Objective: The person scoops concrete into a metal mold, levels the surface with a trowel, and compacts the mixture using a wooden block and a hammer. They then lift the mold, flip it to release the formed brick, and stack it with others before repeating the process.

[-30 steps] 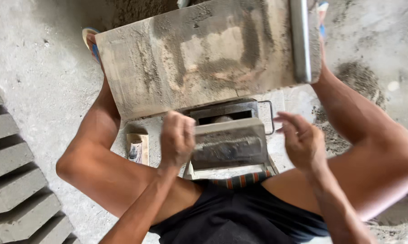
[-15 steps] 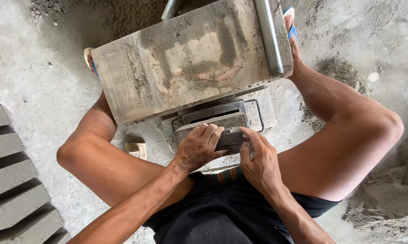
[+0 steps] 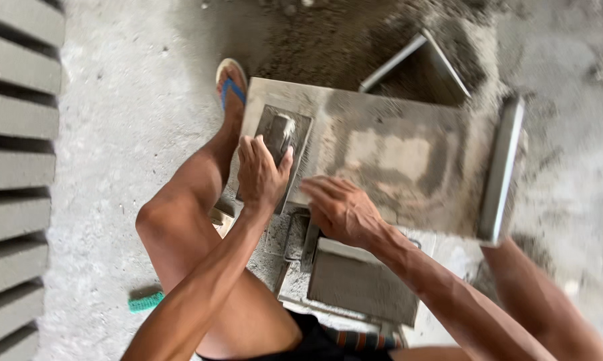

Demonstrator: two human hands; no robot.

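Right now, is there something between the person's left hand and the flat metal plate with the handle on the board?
Nothing visible does. The left hand already rests on the metal plate, fingers over its handle, at the left end of the board. The right hand lies beside it at the board's near edge, not between them.

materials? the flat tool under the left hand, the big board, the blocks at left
Tool: looks like metal, dull grey, cement-smeared; left hand rests on it.
Board: flat slab, grey-brown, crusted with dried mix; wood or metal under it, cannot tell.
Blocks: look like cast concrete, matt grey, coarse and grainy.
Right hand touches the board's near edge.
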